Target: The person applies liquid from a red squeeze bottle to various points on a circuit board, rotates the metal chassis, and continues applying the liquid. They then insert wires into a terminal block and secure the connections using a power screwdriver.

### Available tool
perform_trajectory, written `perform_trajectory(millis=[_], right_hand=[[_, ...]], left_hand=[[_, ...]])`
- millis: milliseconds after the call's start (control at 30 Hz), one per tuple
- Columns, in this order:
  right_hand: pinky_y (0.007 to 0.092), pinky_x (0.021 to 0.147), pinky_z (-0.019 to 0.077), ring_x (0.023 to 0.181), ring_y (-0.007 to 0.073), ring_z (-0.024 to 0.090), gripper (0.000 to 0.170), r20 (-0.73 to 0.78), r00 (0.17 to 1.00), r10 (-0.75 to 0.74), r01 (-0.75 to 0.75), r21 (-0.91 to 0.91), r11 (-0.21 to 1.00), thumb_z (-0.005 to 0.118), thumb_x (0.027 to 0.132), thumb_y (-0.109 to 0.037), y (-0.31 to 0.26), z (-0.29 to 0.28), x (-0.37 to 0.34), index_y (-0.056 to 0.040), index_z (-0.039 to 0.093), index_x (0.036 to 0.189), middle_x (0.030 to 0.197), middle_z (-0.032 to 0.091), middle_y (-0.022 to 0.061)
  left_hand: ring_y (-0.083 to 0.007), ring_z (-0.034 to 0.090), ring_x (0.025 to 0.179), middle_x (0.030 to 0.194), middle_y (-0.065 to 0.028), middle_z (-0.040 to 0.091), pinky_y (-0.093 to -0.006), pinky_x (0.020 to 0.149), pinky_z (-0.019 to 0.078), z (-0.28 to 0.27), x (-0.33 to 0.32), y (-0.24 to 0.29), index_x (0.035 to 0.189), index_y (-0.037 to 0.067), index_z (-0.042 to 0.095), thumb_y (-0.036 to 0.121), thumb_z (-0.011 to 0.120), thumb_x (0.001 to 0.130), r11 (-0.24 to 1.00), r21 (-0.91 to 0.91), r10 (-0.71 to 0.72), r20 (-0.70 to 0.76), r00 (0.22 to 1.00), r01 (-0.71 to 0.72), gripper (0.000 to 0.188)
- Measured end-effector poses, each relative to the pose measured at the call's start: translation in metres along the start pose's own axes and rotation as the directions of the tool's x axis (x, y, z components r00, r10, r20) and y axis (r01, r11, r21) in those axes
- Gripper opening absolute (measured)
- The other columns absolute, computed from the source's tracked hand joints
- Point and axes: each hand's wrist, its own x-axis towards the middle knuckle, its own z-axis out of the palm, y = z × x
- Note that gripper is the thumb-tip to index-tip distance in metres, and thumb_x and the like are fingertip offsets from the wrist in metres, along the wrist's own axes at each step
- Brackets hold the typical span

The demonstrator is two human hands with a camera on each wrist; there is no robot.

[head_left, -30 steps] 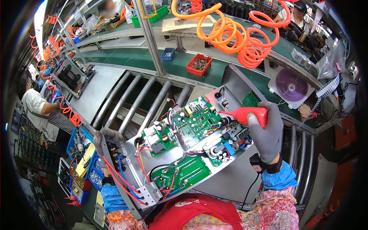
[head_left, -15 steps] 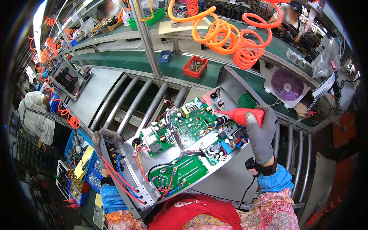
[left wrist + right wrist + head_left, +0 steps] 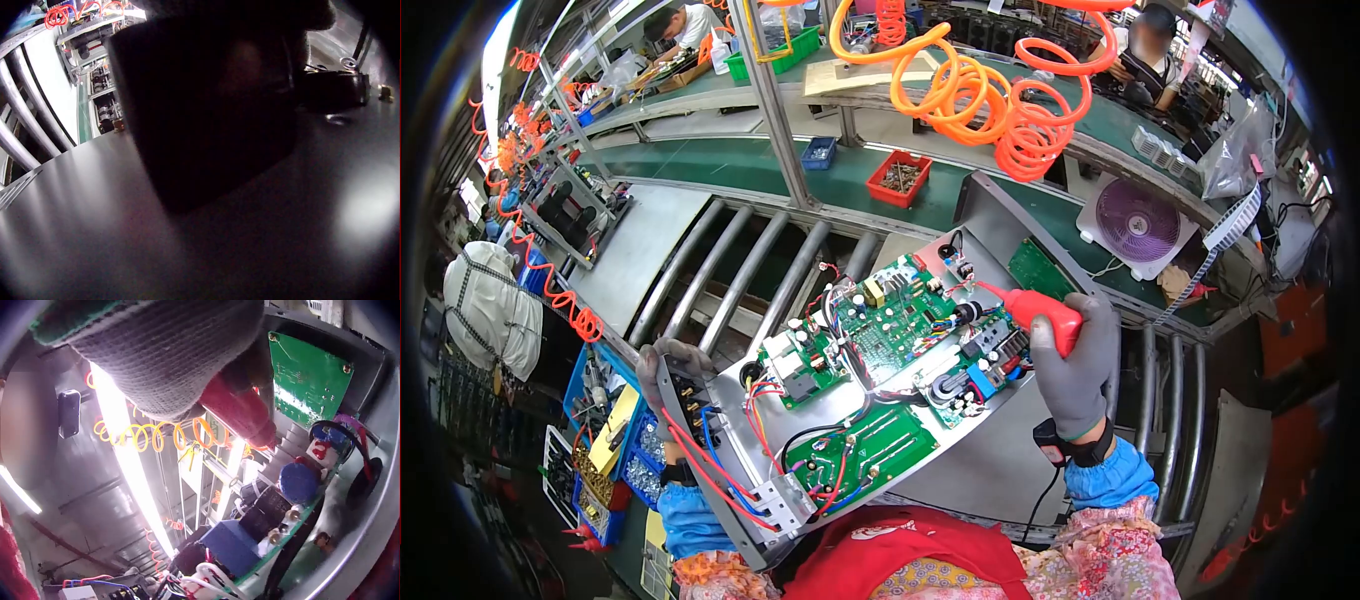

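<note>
A grey metal chassis (image 3: 992,215) full of circuit boards sits tilted in front of me. My gloved left hand (image 3: 672,362) grips its left end panel by the upper corner. In the left wrist view a dark shape and the smooth panel (image 3: 81,212) hide most of that hand. My gloved right hand (image 3: 1075,370) holds a red squeeze bottle (image 3: 1045,315), its thin nozzle pointing up-left over the main green board (image 3: 885,335), close by a black cylindrical part (image 3: 968,311). The right wrist view shows the red bottle (image 3: 237,412) above a blue block (image 3: 230,545) and a round blue part (image 3: 298,482).
Metal rollers (image 3: 745,270) run behind and left of the chassis. Blue bins of screws (image 3: 643,470) stand at the left. A red bin (image 3: 898,178) sits on the green belt. Orange coiled hoses (image 3: 960,85) hang overhead. A purple fan (image 3: 1138,220) stands at the right.
The red bottle has tilted more steeply, and its nozzle has shifted right past the black cylindrical part. The left hand keeps its hold. The whole head view has drifted slightly.
</note>
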Motion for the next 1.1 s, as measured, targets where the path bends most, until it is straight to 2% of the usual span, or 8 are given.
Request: perform_trajectory(millis=[233, 667, 833, 1033, 1100], right_hand=[[0.0388, 0.073, 0.0512, 0.083, 0.0323, 0.063, 0.036, 0.007, 1.000, 0.029, -0.029, 0.099, 0.995, 0.075, 0.079, -0.009, 0.006, 0.011, -0.003, 0.0014, 0.056, 0.108, 0.096, 0.061, 0.0178], [0.0400, 0.073, 0.0509, 0.084, 0.0343, 0.062, 0.034, -0.010, 1.000, -0.014, 0.015, 0.066, 0.998, 0.074, 0.078, -0.007, 0.007, 0.017, -0.003, 0.0012, 0.055, 0.106, 0.095, 0.059, 0.0174], [0.0402, 0.074, 0.0507, 0.084, 0.0344, 0.062, 0.036, -0.026, 1.000, -0.012, 0.014, 0.054, 0.998, 0.074, 0.078, -0.008, 0.006, 0.018, -0.001, 0.0019, 0.055, 0.107, 0.095, 0.059, 0.0178], [0.0370, 0.074, 0.0501, 0.082, 0.0266, 0.061, 0.034, -0.045, 0.996, 0.083, -0.078, 0.114, 0.990, 0.071, 0.081, -0.009, 0.007, 0.014, -0.004, 0.0026, 0.056, 0.109, 0.095, 0.059, 0.0147], [0.0351, 0.075, 0.0499, 0.082, 0.0237, 0.060, 0.033, -0.025, 0.984, 0.175, -0.165, 0.224, 0.961, 0.070, 0.082, -0.009, 0.004, 0.010, 0.002, 0.0027, 0.056, 0.110, 0.095, 0.059, 0.0139]], left_hand=[[-0.0278, 0.060, 0.063, 0.060, -0.0120, 0.056, -0.0390, 0.063, 0.0504, 0.001, 0.000, 0.002, 0.080, 0.001, 0.065, 0.048, 0.055, 0.096, 1.000, -0.004, -0.015, -0.010, 1.000, 0.015, 0.051], [-0.0276, 0.060, 0.066, 0.062, -0.0119, 0.056, -0.0378, 0.066, 0.0495, 0.010, -0.004, 0.003, 0.081, 0.001, 0.064, 0.049, 0.054, 0.096, 1.000, 0.019, 0.008, -0.065, 0.998, -0.007, 0.052], [-0.0280, 0.060, 0.065, 0.061, -0.0122, 0.056, -0.0381, 0.065, 0.0494, 0.002, -0.002, 0.001, 0.080, 0.000, 0.064, 0.048, 0.053, 0.097, 1.000, 0.007, -0.009, -0.016, 1.000, 0.009, 0.052], [-0.0283, 0.059, 0.064, 0.061, -0.0123, 0.055, -0.0387, 0.063, 0.0488, -0.004, 0.000, 0.000, 0.079, 0.000, 0.062, 0.046, 0.051, 0.098, 1.000, -0.017, -0.008, 0.033, 0.999, 0.009, 0.051], [-0.0280, 0.059, 0.063, 0.061, -0.0127, 0.056, -0.0392, 0.063, 0.0490, -0.011, 0.001, -0.004, 0.079, -0.001, 0.062, 0.046, 0.050, 0.099, 1.000, -0.027, 0.002, 0.036, 0.999, -0.001, 0.052]])
